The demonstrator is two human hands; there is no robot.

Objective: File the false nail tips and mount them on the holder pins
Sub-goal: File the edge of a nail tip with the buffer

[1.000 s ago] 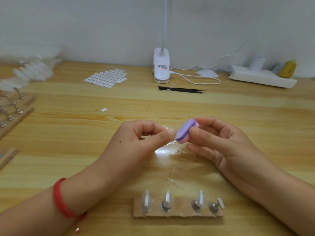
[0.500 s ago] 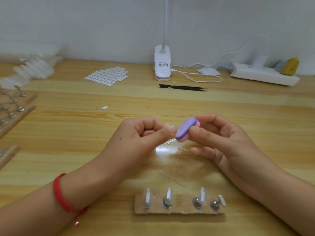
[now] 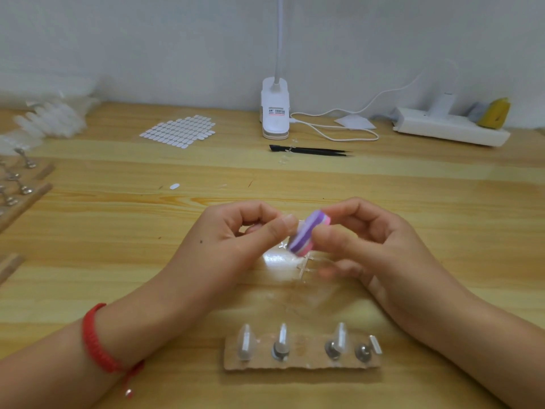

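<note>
My right hand (image 3: 380,246) pinches a small purple and pink buffer block (image 3: 306,234) between thumb and fingers. My left hand (image 3: 236,240) pinches a clear false nail tip against the block; the tip itself is almost hidden by my fingertips. Under my hands lies a clear plastic sprue frame (image 3: 300,265). Nearer to me is a cardboard holder strip (image 3: 300,363) with several metal pins. Nail tips (image 3: 245,340) stand on the pins.
Black tweezers (image 3: 312,150) and a white clip lamp (image 3: 275,113) with its cable sit behind my hands. A sheet of adhesive tabs (image 3: 180,131) lies at the back left. More pin holders (image 3: 17,184) and bagged tips (image 3: 50,119) are at the left. A white power strip (image 3: 451,128) is at the back right.
The buffer block has shifted slightly in small strokes against the tip. Both hands stay in about the same place above the sprue frame.
</note>
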